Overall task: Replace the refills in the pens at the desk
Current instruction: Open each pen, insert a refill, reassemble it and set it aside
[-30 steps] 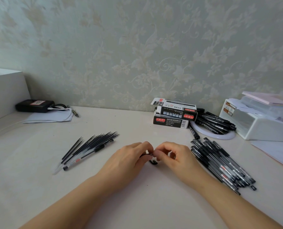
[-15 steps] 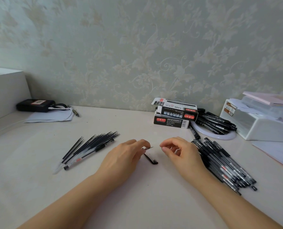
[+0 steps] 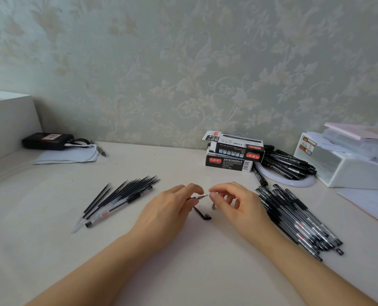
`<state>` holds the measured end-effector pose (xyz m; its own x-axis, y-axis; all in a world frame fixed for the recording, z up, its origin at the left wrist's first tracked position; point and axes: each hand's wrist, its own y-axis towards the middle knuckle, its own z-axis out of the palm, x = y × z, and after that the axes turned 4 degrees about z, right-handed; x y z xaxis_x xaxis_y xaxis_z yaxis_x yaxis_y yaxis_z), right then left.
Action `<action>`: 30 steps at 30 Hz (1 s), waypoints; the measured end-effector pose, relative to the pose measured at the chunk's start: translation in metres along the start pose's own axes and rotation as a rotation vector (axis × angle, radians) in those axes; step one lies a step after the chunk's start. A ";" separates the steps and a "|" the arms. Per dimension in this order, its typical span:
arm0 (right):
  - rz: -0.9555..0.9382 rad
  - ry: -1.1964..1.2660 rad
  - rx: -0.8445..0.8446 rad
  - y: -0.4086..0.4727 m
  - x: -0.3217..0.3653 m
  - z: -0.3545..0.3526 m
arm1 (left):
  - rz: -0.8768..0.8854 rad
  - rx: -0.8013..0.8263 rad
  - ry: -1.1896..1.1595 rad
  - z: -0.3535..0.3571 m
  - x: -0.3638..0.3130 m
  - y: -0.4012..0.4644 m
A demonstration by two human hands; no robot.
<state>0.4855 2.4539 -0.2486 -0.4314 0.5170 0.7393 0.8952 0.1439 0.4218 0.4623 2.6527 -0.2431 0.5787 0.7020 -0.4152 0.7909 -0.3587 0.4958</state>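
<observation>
Since a moment ago right hand point(image 3: 234, 203) came close again, fingers curled, seemingly empty; left hand point(image 3: 172, 208) pinches the pen point(image 3: 198, 197); better to pull its tip straight, gently

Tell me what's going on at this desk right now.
A person is swapping pen refills. The left hand holds a pen with its tip pointing at the right hand, whose fingertips are pinched just off the tip. A black pen cap lies below. Loose refills lie to the left, a pile of pens to the right.
</observation>
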 end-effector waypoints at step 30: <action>0.209 0.467 -0.278 0.008 -0.018 -0.006 | -0.174 -0.187 0.149 0.001 0.001 0.001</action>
<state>0.5001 2.4407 -0.2555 -0.3085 0.0744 0.9483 0.9310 -0.1811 0.3170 0.4636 2.6524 -0.2438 0.3909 0.8308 -0.3963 0.8171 -0.1150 0.5649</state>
